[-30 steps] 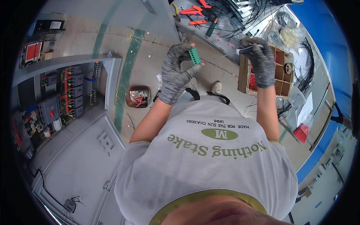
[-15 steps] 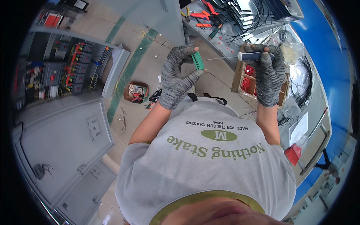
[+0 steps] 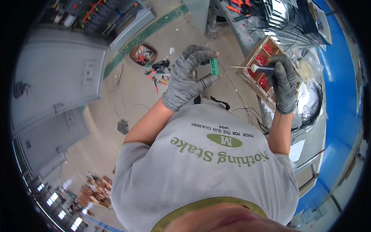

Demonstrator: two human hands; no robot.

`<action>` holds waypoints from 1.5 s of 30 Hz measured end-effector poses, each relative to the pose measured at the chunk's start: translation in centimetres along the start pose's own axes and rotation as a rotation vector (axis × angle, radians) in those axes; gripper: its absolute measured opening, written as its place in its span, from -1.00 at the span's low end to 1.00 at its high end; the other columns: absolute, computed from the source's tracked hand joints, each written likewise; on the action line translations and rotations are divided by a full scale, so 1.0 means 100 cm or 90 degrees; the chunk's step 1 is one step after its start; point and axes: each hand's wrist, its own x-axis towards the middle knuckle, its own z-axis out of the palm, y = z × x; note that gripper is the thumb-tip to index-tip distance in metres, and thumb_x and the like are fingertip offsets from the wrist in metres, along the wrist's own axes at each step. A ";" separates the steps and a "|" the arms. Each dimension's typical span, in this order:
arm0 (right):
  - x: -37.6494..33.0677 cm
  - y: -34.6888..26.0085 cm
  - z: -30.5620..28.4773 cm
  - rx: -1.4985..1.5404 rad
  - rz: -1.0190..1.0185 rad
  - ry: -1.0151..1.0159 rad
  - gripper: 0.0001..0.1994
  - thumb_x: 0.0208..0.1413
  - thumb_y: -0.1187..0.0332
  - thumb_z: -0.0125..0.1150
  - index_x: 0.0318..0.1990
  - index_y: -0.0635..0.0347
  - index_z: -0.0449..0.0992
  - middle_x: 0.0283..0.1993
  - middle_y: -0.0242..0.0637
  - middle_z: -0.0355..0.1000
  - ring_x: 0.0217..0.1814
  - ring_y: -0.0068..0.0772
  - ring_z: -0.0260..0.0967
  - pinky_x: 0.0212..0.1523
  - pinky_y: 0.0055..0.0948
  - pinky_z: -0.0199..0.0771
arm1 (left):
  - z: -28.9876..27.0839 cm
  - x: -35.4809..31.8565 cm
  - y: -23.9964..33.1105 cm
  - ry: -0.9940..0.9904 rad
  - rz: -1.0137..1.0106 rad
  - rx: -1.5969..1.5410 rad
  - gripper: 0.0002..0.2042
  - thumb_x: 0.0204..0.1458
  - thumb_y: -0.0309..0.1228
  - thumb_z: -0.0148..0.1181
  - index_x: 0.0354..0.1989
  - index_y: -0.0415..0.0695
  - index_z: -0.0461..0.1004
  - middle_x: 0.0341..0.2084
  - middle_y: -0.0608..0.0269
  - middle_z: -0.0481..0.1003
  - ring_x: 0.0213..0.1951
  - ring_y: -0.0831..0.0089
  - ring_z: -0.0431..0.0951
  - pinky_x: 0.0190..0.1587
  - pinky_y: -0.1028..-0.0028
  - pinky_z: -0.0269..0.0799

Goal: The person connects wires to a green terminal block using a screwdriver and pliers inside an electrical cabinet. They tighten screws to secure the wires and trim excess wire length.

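Note:
Between the thumb and fingers of my left hand (image 3: 189, 79), in a grey knit glove, is a green terminal block (image 3: 214, 67) with a row of dark openings. My right hand (image 3: 283, 83), gloved alike, grips a screwdriver (image 3: 264, 69) by its dark handle with a whitish collar. Its thin shaft lies level and points left at the terminal block. The tip ends close to the block's right side; whether it touches cannot be made out. Below the screwdriver, partly behind my right hand, stands a wooden compartment box (image 3: 251, 62) holding small red parts.
On the right, a workbench (image 3: 247, 40) carries black wires (image 3: 317, 104), plastic bags and red-handled tools (image 3: 237, 5). A brown tub (image 3: 133, 58) of tools sits on the floor at left, with pliers (image 3: 156, 83) beside it. Grey cabinet doors (image 3: 58, 73) stand at far left.
The view has turned, so cabinets and tub appear higher. Both hands keep their holds, and the screwdriver now lies more level. My right hand has shifted slightly lower, uncovering more of the box.

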 end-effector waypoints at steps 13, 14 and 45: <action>-0.015 -0.012 0.084 0.168 -0.154 -0.185 -0.36 0.18 -0.06 0.12 0.25 0.24 0.30 -0.24 -0.25 0.46 -0.25 -0.44 0.45 -0.14 -0.53 0.42 | -0.040 -0.087 0.039 0.122 -0.079 0.095 -0.51 -0.26 -0.45 0.51 -0.06 -0.10 0.51 -0.14 0.24 0.49 -0.18 0.41 0.53 -0.11 0.45 0.50; -0.012 -0.012 0.084 0.176 -0.139 -0.247 -0.35 0.17 -0.04 0.14 0.27 0.23 0.28 -0.25 -0.27 0.46 -0.22 -0.43 0.46 -0.13 -0.53 0.42 | -0.046 -0.094 0.039 0.130 -0.103 0.082 -0.51 -0.25 -0.46 0.51 -0.06 -0.10 0.51 -0.14 0.24 0.48 -0.18 0.41 0.53 -0.11 0.45 0.50; -0.038 -0.037 0.344 -0.080 -0.096 -0.476 -0.42 0.21 0.02 0.12 0.27 0.19 0.28 -0.14 -0.11 0.51 -0.28 -0.50 0.45 -0.35 -0.60 0.40 | -0.233 -0.291 0.020 0.330 -0.154 0.141 -0.51 -0.24 -0.47 0.48 -0.04 -0.09 0.50 -0.21 0.26 0.47 -0.30 0.46 0.49 -0.16 0.46 0.47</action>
